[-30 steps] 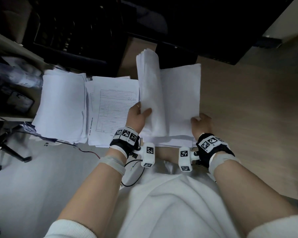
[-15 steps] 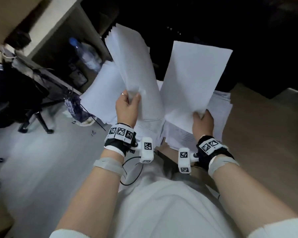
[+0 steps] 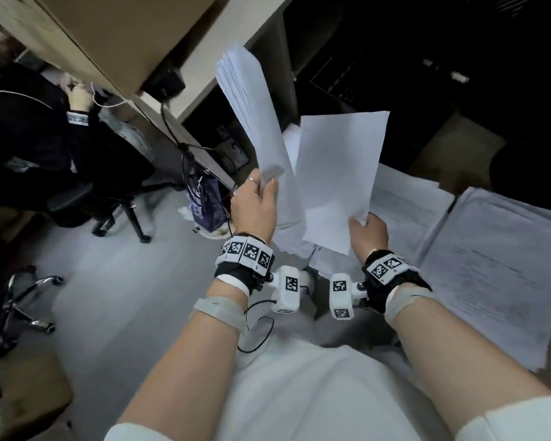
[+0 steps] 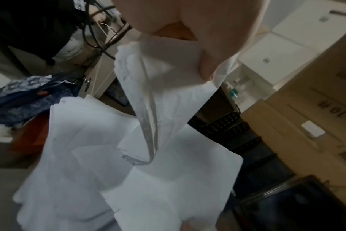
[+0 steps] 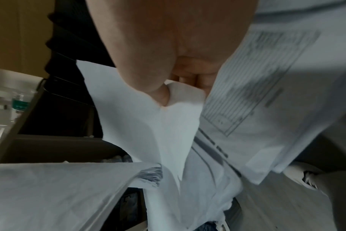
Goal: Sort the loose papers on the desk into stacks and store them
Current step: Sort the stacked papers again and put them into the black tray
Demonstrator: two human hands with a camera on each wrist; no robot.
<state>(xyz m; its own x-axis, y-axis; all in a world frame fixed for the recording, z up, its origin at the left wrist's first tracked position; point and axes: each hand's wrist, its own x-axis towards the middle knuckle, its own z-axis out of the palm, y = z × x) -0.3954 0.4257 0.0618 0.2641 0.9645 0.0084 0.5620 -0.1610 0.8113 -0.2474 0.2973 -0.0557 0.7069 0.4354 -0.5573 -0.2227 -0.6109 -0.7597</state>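
Grey smooth flooring [image 3: 115, 281] spreads under me on the left, with a black wheeled office chair [image 3: 86, 198] on it and large brown cardboard boxes [image 3: 115, 30] piled on a pale desk beyond; a blue patterned bag [image 3: 204, 202] hangs off that desk's edge. To my right, the light wooden desk [image 3: 452, 148] carries flat stacks of printed white paper [image 3: 497, 265] lying side by side along its near edge, their sheets slightly uneven at the borders. My left hand [image 3: 255, 208] is raised off the surface with its fingers and thumb curled round the lower end of a thick sheaf of plain white sheets [image 3: 252, 113], which stands up tilted and bows a little, its layered edges fanning at the top; the left wrist view shows my thumb [image 4: 211, 62] pressed on its face. My right hand [image 3: 368, 232] pinches the bottom corner of a single thin white sheet [image 3: 341, 167], held upright just beside the sheaf, thumb in front and fingers behind. Both lots of paper are in the air above the desk's near left corner, in front of my white-clothed lap [image 3: 315, 393].
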